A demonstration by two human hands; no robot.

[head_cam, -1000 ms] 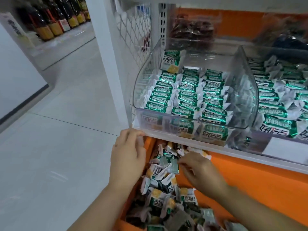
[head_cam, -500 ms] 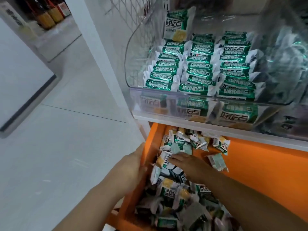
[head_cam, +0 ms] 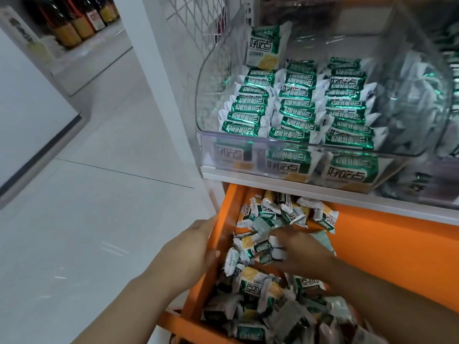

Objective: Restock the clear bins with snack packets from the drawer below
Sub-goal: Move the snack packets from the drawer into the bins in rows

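Green-and-white snack packets (head_cam: 258, 289) lie loose in the pulled-out orange drawer (head_cam: 387, 254) below the shelf. My left hand (head_cam: 191, 247) holds the drawer's left wall, thumb over its top edge. Inside the drawer, my right hand (head_cam: 300, 252) reaches in with fingers curled round a few packets (head_cam: 263, 250) in the middle of the pile. Above, the clear bin (head_cam: 211, 155) holds three neat rows of the same packets (head_cam: 298, 103), with one packet (head_cam: 265, 45) standing upright at the back left.
A second clear bin (head_cam: 422, 100) with packets stands to the right. A white shelf edge (head_cam: 273, 181) runs just above the drawer. White wire mesh (head_cam: 193, 28) closes the shelf's left side. Grey floor lies to the left, with bottles (head_cam: 74, 28) on a far shelf.
The drawer now shows further out from under the shelf. My left hand slid from its front corner along the left wall. My right hand moved toward me and closed on packets.
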